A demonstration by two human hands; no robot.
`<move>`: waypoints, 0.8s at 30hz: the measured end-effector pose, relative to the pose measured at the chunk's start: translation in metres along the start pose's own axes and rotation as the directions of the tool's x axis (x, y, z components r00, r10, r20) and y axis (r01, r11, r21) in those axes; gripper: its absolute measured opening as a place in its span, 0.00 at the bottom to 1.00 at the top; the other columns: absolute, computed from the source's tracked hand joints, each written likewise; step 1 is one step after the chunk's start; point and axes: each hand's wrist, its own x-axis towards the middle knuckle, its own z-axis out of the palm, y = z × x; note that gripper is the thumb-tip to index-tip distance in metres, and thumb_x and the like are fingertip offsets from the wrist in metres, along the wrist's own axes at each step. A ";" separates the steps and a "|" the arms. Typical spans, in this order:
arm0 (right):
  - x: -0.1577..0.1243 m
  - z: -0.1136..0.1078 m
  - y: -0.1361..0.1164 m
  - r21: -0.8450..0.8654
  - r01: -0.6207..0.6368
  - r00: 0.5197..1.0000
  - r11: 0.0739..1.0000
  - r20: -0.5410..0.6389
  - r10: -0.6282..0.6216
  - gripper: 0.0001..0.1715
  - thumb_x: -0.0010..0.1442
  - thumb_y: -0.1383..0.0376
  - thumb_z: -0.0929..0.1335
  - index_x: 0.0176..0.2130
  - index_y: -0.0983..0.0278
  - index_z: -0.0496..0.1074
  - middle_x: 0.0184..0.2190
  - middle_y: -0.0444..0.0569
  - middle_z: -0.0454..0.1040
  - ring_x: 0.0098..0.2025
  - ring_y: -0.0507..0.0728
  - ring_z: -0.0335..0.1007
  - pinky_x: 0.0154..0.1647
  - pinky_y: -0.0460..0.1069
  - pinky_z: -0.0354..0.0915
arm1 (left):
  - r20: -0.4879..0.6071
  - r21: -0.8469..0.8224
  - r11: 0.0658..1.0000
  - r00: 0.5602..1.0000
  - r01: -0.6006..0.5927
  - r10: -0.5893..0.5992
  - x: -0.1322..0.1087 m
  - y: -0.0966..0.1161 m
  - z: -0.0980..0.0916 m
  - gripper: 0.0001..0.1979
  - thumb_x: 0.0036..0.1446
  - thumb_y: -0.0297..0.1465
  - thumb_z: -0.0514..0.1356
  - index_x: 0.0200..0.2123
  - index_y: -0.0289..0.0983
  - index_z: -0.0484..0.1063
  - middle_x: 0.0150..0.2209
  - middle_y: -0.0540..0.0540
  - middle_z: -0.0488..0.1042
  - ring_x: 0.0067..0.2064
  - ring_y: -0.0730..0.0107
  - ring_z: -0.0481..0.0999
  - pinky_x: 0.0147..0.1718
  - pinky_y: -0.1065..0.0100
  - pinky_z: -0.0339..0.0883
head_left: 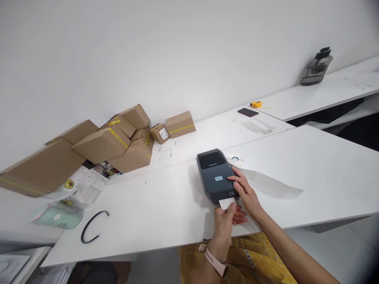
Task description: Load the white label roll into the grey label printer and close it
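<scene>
A dark blue-grey label printer sits on the white table, with a light blue button on its top. From its front slot sticks a white label. My left hand, wearing a pink watch band, pinches that label between thumb and fingers just below the slot. My right hand lies against the printer's right front side, its fingers stretched over the top edge. A long strip of pale paper lies on the table to the right, running up behind the printer.
Several cardboard boxes are piled against the wall at left. A black headband and a green packet lie nearby. Toward the back right are a phone, a yellow tape measure and a grey bottle.
</scene>
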 end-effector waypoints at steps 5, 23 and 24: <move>0.008 -0.003 -0.013 -0.280 0.251 0.967 0.926 0.025 -0.255 0.16 0.67 0.61 0.59 0.47 0.55 0.73 0.63 0.49 0.62 0.65 0.64 0.55 0.63 0.64 0.54 | -0.057 0.199 0.979 0.997 -0.042 0.054 -0.014 -0.008 -0.027 0.31 0.45 0.58 0.62 0.22 0.33 0.74 0.18 0.46 0.72 0.18 0.73 0.68 0.20 0.70 0.60; 0.014 0.005 -0.023 -0.690 0.495 0.857 0.528 0.288 -0.427 0.17 0.68 0.61 0.61 0.53 0.58 0.70 0.60 0.49 0.68 0.64 0.63 0.58 0.59 0.60 0.56 | -0.211 0.009 0.862 0.842 -0.506 0.496 0.032 0.016 -0.043 0.33 0.66 0.49 0.46 0.70 0.44 0.45 0.72 0.52 0.41 0.72 0.68 0.41 0.68 0.65 0.42; 0.013 0.006 -0.024 -0.702 0.492 0.856 0.515 0.283 -0.432 0.16 0.68 0.61 0.61 0.52 0.58 0.70 0.59 0.49 0.69 0.63 0.63 0.59 0.60 0.62 0.54 | -0.213 0.018 0.864 0.842 -0.503 0.495 0.032 0.016 -0.043 0.34 0.66 0.49 0.46 0.70 0.44 0.45 0.72 0.52 0.41 0.72 0.67 0.41 0.68 0.65 0.42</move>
